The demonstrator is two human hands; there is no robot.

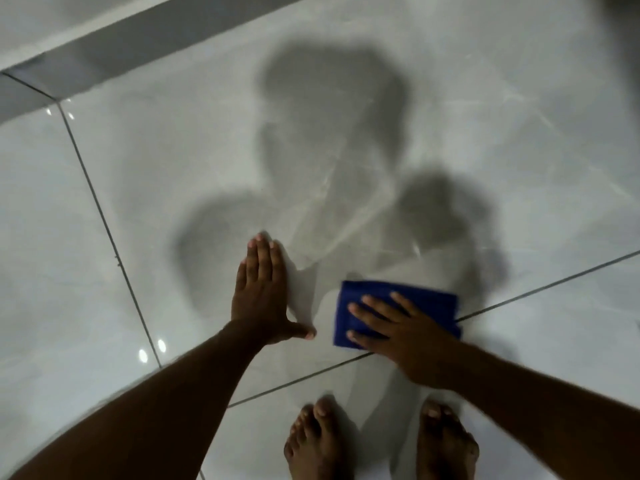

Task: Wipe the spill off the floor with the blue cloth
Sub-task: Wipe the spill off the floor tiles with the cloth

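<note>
A folded blue cloth (426, 299) lies flat on the glossy white tile floor (156, 188), partly over a dark grout line. My right hand (398, 327) presses down on the cloth with fingers spread. My left hand (263, 292) rests flat on the tile just left of the cloth, palm down, fingers together, thumb out, holding nothing. Faint wet streaks (339, 230) shine on the tile beyond both hands; the edges of the spill are hard to make out under my shadow.
My two bare feet (381, 445) stand on the tile at the bottom edge, close behind the cloth. A grey skirting strip (114, 53) and wall run across the top left. Grout lines (104, 223) cross the floor on the left and right.
</note>
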